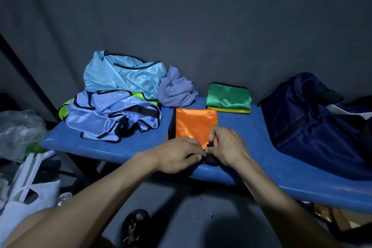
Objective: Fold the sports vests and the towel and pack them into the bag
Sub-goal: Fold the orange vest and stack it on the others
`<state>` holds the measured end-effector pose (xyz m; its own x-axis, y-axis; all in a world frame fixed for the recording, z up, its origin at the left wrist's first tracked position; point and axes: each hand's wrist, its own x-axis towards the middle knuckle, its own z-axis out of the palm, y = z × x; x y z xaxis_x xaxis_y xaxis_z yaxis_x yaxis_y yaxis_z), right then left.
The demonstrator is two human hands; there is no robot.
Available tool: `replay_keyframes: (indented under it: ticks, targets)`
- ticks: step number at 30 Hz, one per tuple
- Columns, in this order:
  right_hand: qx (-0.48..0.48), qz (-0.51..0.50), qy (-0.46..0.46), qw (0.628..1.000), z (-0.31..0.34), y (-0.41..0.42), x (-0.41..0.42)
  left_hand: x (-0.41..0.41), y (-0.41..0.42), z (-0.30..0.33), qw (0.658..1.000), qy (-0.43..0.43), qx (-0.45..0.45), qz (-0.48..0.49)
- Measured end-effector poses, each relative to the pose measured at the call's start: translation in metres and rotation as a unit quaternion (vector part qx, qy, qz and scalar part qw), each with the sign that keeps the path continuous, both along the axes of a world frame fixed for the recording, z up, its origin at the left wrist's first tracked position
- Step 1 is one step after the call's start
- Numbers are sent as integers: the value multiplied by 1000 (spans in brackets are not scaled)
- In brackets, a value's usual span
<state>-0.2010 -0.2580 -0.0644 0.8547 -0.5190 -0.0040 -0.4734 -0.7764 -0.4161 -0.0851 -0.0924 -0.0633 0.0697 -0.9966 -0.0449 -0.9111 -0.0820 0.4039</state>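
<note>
Head view: the left hand (pixel 179 154) and right hand (pixel 227 145) are both pinching the black-trimmed near edge of the orange vest (pixel 193 124), probably lining it up for another fold on the blue desk (pixel 141 147). Folded green vest (pixel 228 95) is waiting behind; unfolded vests (pixel 116 104), towel (pixel 175 88) and bag (pixel 314 125) are lying around.

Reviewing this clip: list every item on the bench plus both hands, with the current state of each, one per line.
orange vest: partly folded, flat on the bench, near edge held
green vest: folded, stacked on the yellow vest
yellow vest: folded, under the green one
light blue vests: unfolded, heaped
towel: crumpled, unfolded
bag: on the bench; opening not visible
left hand: pinches the orange vest's black trim
right hand: pinches the same edge
</note>
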Motion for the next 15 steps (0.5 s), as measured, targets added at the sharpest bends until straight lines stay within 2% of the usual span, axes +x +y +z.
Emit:
replay_keyframes:
  ticks: [3,5,6,12,15]
  targets:
    - [-45,28,-18,998,-1,9,-3,7,15,12,991,65,-102,54]
    - [-72,40,-24,996,1,12,-7,14,32,21,975,83,-176,111]
    - [-87,46,-21,995,3,14,-9,17,43,23,970,80,-184,136]
    - [-220,131,10,967,8,31,-16,0,84,18,984,22,-50,170]
    - [-236,159,40,958,6,41,-21,-21,77,-5,978,-71,-65,186]
